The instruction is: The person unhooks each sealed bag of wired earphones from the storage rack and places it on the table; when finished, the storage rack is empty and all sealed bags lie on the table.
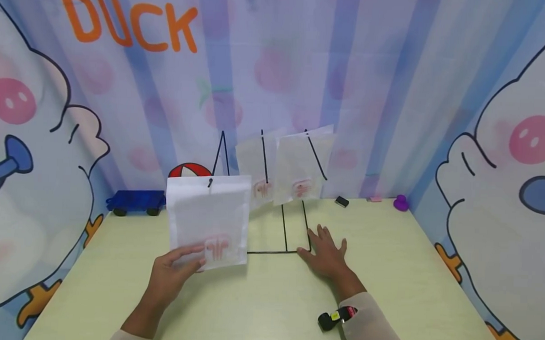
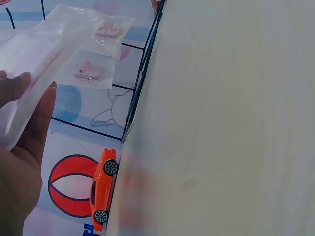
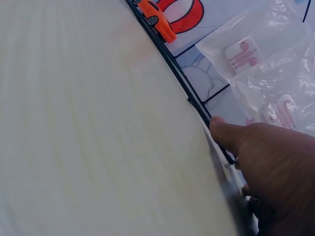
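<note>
My left hand (image 1: 171, 274) pinches the lower left side of a white translucent bag (image 1: 194, 207), with the thumb in front and fingers behind in the left wrist view. This bag hangs from a hook of a black wire rack (image 1: 269, 252); a pink-and-white item like coiled earphones (image 1: 217, 248) shows through its lower part. Two similar bags hang farther back on the rack, a middle bag (image 1: 248, 159) and a right bag (image 1: 295, 158). My right hand (image 1: 325, 254), fingers spread, rests on the rack's front right corner, thumb on the base wire.
A blue toy cart (image 1: 136, 201) stands at the back left. An orange toy car (image 2: 102, 189) is beside the rack. At the back right are a small black object (image 1: 342, 201), a pink piece (image 1: 375, 199) and a purple hat-shaped toy (image 1: 401, 203). Printed curtains surround the table (image 1: 258, 309).
</note>
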The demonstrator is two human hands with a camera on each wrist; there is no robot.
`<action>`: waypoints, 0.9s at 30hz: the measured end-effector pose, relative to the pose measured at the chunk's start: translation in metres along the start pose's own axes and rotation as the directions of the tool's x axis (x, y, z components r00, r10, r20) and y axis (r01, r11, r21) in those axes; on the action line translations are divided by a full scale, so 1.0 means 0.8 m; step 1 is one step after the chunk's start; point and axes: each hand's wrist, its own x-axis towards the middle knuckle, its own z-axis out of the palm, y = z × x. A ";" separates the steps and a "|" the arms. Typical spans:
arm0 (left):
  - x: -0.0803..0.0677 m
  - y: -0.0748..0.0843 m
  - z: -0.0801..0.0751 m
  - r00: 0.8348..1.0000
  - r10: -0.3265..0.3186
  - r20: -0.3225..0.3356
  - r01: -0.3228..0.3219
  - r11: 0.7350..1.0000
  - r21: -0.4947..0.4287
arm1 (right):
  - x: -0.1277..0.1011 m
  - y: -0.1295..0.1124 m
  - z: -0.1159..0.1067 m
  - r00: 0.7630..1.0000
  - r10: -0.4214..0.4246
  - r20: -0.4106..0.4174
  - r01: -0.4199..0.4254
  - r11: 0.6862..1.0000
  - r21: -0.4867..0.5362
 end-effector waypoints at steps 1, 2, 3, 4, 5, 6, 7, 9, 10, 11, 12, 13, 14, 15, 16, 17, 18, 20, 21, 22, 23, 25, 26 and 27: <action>-0.001 0.000 0.000 1.000 0.005 -0.002 -0.005 1.000 -0.007 | 0.000 0.000 0.000 1.000 0.002 0.002 -0.002 1.000 0.001; -0.002 -0.001 0.000 1.000 0.012 -0.004 -0.012 1.000 -0.009 | -0.001 -0.001 0.000 1.000 0.001 0.003 -0.001 1.000 0.005; -0.003 -0.002 -0.001 1.000 0.020 -0.004 -0.020 1.000 -0.011 | -0.001 -0.001 0.000 1.000 0.002 0.005 -0.002 1.000 0.005; -0.004 -0.002 -0.002 1.000 0.029 -0.003 -0.029 1.000 -0.013 | -0.001 -0.001 0.000 1.000 0.002 0.005 -0.002 1.000 0.007; -0.006 -0.003 -0.002 0.999 0.040 -0.001 -0.040 0.999 -0.017 | -0.001 -0.001 0.001 1.000 0.002 0.005 -0.002 1.000 0.004; -0.006 -0.004 -0.003 0.999 0.052 0.002 -0.052 0.998 -0.023 | 0.000 -0.001 0.001 1.000 0.001 0.005 -0.001 1.000 0.002; -0.007 -0.004 -0.004 0.998 0.066 0.005 -0.066 0.997 -0.030 | 0.000 -0.001 0.002 1.000 0.001 0.004 -0.001 1.000 0.000; -0.008 -0.007 -0.006 0.996 0.094 0.013 -0.093 0.995 -0.041 | -0.001 -0.001 0.002 1.000 0.003 0.004 -0.003 1.000 -0.005; -0.008 -0.008 -0.007 0.994 0.107 0.018 -0.106 0.993 -0.051 | -0.001 -0.001 0.002 1.000 0.004 0.003 -0.004 1.000 -0.006; -0.008 -0.009 -0.008 0.993 0.119 0.020 -0.118 0.991 -0.059 | -0.002 -0.001 0.002 1.000 0.004 0.002 -0.004 1.000 -0.006; -0.008 -0.010 -0.009 0.991 0.131 0.024 -0.129 0.989 -0.068 | -0.002 -0.001 0.002 1.000 0.004 0.001 -0.004 1.000 -0.005; -0.008 -0.011 -0.010 0.990 0.140 0.029 -0.138 0.988 -0.076 | -0.003 -0.001 0.002 1.000 0.005 0.001 -0.005 1.000 -0.004; -0.008 -0.012 -0.011 0.988 0.149 0.037 -0.146 0.986 -0.079 | -0.003 -0.001 0.002 1.000 0.004 0.000 -0.004 1.000 -0.002; -0.007 -0.013 -0.011 0.987 0.155 0.045 -0.151 0.985 -0.080 | -0.003 -0.001 0.002 1.000 0.003 -0.002 -0.003 1.000 -0.003; -0.007 -0.014 -0.012 0.986 0.158 0.053 -0.154 0.985 -0.080 | -0.003 -0.001 0.002 1.000 0.002 -0.003 -0.002 1.000 -0.005; -0.007 -0.015 -0.013 0.986 0.156 0.061 -0.152 0.986 -0.068 | -0.004 -0.001 0.002 1.000 0.001 -0.007 -0.001 1.000 -0.007; -0.006 -0.015 -0.015 0.986 0.151 0.067 -0.148 0.988 -0.051 | -0.004 -0.002 0.001 1.000 0.001 -0.009 -0.001 1.000 -0.009; -0.005 -0.017 -0.019 0.989 0.128 0.070 -0.127 0.992 -0.008 | -0.005 -0.003 0.001 1.000 -0.002 -0.013 0.002 1.000 -0.012; -0.005 -0.017 -0.021 0.991 0.113 0.069 -0.115 0.993 0.017 | -0.005 -0.003 0.000 1.000 0.000 -0.011 -0.001 1.000 -0.017; -0.005 -0.018 -0.023 0.993 0.098 0.068 -0.100 0.994 0.037 | -0.004 -0.004 0.000 1.000 0.002 -0.008 -0.002 1.000 -0.018; -0.004 -0.019 -0.026 0.994 0.081 0.068 -0.085 0.995 0.056 | -0.004 -0.004 -0.001 1.000 0.003 -0.006 -0.003 1.000 -0.019; -0.002 -0.022 -0.033 0.996 0.052 0.077 -0.058 0.995 0.077 | -0.004 -0.006 -0.002 1.000 0.002 -0.004 -0.002 1.000 -0.018; -0.001 -0.024 -0.037 0.996 0.037 0.084 -0.044 0.995 0.086 | -0.003 -0.006 -0.002 1.000 0.002 -0.004 -0.002 1.000 -0.019; 0.000 -0.026 -0.041 0.996 0.019 0.091 -0.028 0.995 0.092 | -0.003 -0.006 -0.002 1.000 0.004 -0.002 -0.004 1.000 -0.021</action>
